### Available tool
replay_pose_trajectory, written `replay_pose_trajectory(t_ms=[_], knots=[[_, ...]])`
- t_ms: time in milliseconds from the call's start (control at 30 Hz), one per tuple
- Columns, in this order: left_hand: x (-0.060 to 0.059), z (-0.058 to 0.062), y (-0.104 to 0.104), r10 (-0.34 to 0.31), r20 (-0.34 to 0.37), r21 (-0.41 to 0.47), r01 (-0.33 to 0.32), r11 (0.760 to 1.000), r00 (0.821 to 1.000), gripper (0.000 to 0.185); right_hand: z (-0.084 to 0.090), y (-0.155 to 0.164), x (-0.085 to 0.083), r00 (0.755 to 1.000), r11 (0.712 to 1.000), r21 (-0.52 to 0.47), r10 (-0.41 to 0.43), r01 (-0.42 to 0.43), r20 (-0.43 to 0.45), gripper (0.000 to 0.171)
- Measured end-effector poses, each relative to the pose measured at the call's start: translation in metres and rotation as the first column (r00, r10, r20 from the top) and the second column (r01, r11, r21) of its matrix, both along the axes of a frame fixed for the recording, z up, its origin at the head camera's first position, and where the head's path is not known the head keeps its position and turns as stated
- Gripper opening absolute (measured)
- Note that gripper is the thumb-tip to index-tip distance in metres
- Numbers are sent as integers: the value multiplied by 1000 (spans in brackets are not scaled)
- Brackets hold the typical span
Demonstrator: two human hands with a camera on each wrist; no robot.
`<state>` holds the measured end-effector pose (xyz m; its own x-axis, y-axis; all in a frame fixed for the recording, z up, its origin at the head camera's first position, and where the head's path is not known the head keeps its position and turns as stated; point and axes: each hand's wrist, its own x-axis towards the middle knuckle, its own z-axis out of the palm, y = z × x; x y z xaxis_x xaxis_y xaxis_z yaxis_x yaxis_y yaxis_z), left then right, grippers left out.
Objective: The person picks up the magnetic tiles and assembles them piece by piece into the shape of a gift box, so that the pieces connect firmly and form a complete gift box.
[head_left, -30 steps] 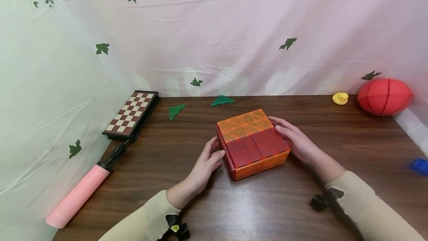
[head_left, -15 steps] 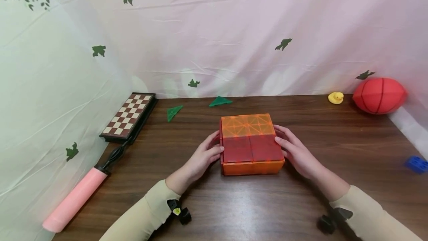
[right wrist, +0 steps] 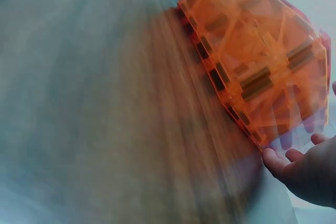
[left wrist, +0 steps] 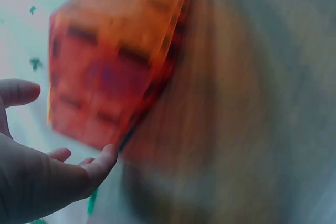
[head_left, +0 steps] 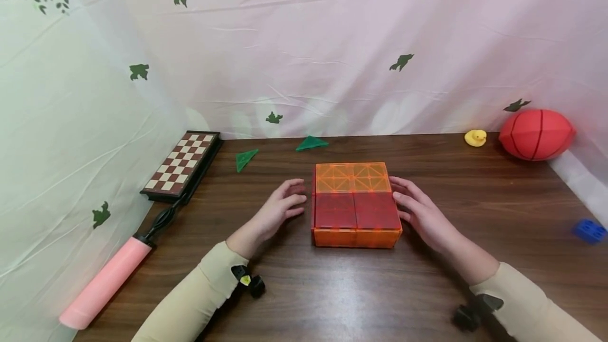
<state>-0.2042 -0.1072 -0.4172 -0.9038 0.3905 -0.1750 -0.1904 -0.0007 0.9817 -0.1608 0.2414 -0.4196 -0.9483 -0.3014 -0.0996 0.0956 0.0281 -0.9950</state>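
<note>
A square box built of translucent red and orange magnetic tiles (head_left: 358,210) sits on the wooden table, orange along its far strip and front, red across the middle. My left hand (head_left: 273,210) is just left of the box, apart from it, with fingers loosely bent and nothing held. On the opposite side, my right hand (head_left: 423,212) has its fingertips at the box's right wall; whether they touch is hard to tell. In the left wrist view the left hand (left wrist: 47,177) is beside a red side of the box. The right wrist view shows the right hand (right wrist: 307,171) near an orange side.
Two green triangular tiles (head_left: 312,143) lie by the back curtain. At the left are a folded chessboard (head_left: 180,165) and a pink hand pump (head_left: 106,284). A yellow rubber duck (head_left: 475,138), red ball (head_left: 538,134) and blue block (head_left: 590,230) are on the right.
The box has turned so that its front faces me squarely. My left hand has since moved off it to the left; my right hand stays at the right side.
</note>
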Motion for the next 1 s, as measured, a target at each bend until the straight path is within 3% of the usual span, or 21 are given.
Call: replay_pose_trajectory(t_ms=[100, 167, 233, 300, 367, 433, 500, 700, 767, 867, 1000], knots=[[-20, 0, -16, 94, -68, -128, -102, 987, 993, 51, 0, 2, -8, 1000, 1000, -6, -2, 2, 8, 63], [-37, 1, -31, 152, -148, -260, -187, 947, 977, 50, 0, 3, -14, 1000, 1000, -16, -6, 6, 11, 64], [-56, 3, -47, 198, -227, -390, -276, 879, 953, 49, -1, 3, -21, 1000, 999, -32, -10, 10, 15, 66], [-75, 4, -65, 225, -309, -500, -359, 788, 924, 49, -2, 3, -28, 1000, 999, -46, -12, 13, 22, 68], [-92, 6, -81, 244, -347, -572, -411, 710, 905, 50, -3, 2, -34, 999, 998, -58, -7, 9, 32, 69], [-106, 7, -94, 237, -371, -635, -432, 641, 898, 52, -4, 1, -39, 999, 998, -68, 1, 1, 36, 69], [-117, 7, -104, 205, -383, -699, -427, 574, 901, 57, -6, 0, -44, 999, 997, -82, 6, -3, 35, 67], [-134, 1, -119, 86, -331, -842, -336, 422, 940, 71, -12, -2, -52, 1000, 987, -160, -4, 6, 14, 51], [-135, 0, -120, 59, -321, -862, -317, 396, 945, 70, -13, -2, -53, 1000, 986, -167, -4, 6, 11, 49], [-137, -2, -121, 49, -325, -866, -318, 385, 944, 65, -13, -2, -53, 1000, 986, -166, -3, 4, 9, 49], [-137, -4, -121, 101, -330, -834, -340, 435, 938, 61, -14, -1, -54, 1000, 986, -164, -9, 11, 15, 48]])
